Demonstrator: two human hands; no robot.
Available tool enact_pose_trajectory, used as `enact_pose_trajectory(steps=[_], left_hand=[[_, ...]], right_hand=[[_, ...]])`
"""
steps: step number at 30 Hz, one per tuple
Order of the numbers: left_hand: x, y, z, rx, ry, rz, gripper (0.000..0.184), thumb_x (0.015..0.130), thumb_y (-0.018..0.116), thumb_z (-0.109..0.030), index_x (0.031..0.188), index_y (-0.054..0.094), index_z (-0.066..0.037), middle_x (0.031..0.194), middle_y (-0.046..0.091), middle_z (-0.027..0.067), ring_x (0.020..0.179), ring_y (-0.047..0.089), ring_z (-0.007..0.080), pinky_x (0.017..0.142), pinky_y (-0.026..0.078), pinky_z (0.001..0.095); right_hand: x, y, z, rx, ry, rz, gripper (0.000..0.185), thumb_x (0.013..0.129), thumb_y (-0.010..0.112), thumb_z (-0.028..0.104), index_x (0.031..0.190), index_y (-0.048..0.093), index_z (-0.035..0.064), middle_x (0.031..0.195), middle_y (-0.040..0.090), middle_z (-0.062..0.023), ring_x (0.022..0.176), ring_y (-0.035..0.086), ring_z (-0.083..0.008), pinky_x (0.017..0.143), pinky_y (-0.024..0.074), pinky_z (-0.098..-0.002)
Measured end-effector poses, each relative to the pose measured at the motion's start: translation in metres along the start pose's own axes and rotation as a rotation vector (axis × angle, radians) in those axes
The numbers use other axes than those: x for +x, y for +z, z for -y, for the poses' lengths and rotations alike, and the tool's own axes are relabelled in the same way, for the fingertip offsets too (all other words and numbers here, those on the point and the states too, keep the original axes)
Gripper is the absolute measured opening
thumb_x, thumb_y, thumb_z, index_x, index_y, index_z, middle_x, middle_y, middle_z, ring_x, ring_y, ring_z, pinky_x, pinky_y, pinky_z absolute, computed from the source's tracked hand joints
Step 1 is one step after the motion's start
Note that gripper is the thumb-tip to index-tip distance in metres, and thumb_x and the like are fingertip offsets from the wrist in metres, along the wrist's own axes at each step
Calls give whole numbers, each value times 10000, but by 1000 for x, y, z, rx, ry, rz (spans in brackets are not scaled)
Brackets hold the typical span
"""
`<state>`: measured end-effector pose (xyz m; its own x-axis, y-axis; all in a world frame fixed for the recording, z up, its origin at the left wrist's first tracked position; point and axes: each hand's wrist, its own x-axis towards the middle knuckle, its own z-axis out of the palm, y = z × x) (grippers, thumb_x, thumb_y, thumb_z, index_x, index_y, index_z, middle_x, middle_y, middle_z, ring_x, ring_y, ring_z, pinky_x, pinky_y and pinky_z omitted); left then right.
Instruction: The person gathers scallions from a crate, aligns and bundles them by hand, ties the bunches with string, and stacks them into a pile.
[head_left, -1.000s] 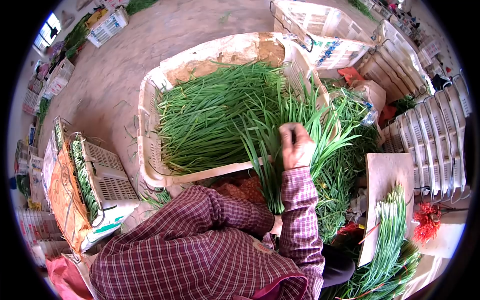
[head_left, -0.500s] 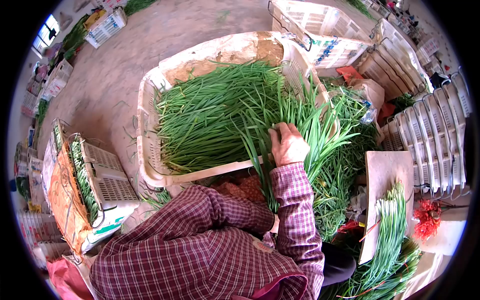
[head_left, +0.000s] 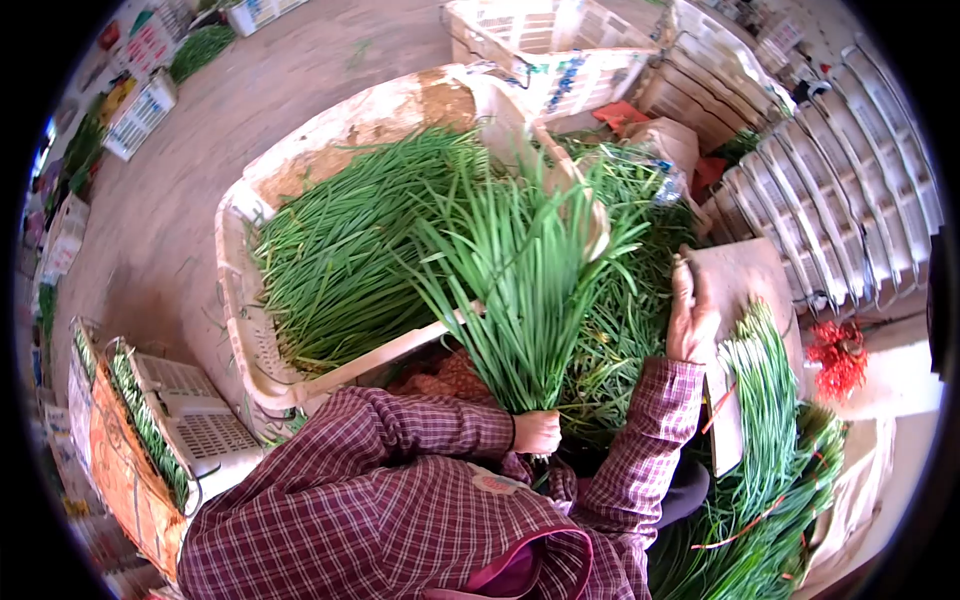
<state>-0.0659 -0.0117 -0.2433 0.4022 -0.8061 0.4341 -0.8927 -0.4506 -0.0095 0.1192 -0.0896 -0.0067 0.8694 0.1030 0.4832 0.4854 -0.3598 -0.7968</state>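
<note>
My left hand (head_left: pixel 538 432) is wrapped round the lower end of a bunch of green chives (head_left: pixel 530 300). The long leaves fan upward, overlapping the near right corner of a white plastic crate (head_left: pixel 240 330). More chives (head_left: pixel 360 240) lie flat inside that crate. To the right, my right hand (head_left: pixel 692 318) is empty, its fingers stretched out, close to the left edge of a board (head_left: pixel 745 262). I cannot tell whether it touches the board. Bundled chives (head_left: pixel 765 400) with pale ends lean on the board's right side.
Loose green leaves (head_left: pixel 625 320) are heaped between the crate and the board. Stacked white crates (head_left: pixel 820 190) stand at right, with a cluster of red ties (head_left: pixel 838 360) below. Another crate (head_left: pixel 560 75) is behind. A filled crate (head_left: pixel 190 410) stands at left.
My right hand has left the chive leaves and moved right to the board. The bunch in my left hand now stands more upright. The view has shifted to the right.
</note>
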Motion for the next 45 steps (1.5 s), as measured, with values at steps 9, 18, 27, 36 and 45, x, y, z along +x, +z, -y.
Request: enact_pose_trajectory(steps=[9,18,27,36,45], left_hand=[[109,-166,39,-473,-134,-104,164,710,659,-97,868,615,-95,637,567,14,541,533,150,519,474,285],[246,-352,55,-514,-123,-751,197,744,698,-127,885,588,-44,748,646,33,633,628,105,594,551,248],[373,-369,-6,-1871,492,-639,160,766,676,-82,903,618,-23,762,637,65,665,641,131,567,560,280],[471,-213,-9,-2421,62,-728,356,756,689,-183,1059,539,-70,945,628,64,912,613,187,850,525,376],[427,-45,102,-2426,-568,-809,187,868,607,-194,1023,586,-92,969,635,35,942,603,160,866,485,320]], right_hand=[[-94,-103,-30,378,218,-321,568,870,632,117,1370,377,29,1211,550,-135,1034,563,-191,876,459,-295],[-74,-93,104,418,-281,-150,1440,457,909,423,1466,-51,59,1512,110,-208,1367,242,-331,1112,240,-431],[-80,-275,158,-612,-606,-723,959,551,828,193,1377,364,41,1280,479,-165,1159,503,-281,993,434,-414],[-76,-411,86,-1377,-408,-386,866,451,812,94,1268,534,169,1066,597,-72,979,576,-277,894,460,-397],[-24,-347,-112,-942,-36,48,899,472,837,169,1299,489,232,1067,566,-60,1025,537,-258,950,396,-386]])
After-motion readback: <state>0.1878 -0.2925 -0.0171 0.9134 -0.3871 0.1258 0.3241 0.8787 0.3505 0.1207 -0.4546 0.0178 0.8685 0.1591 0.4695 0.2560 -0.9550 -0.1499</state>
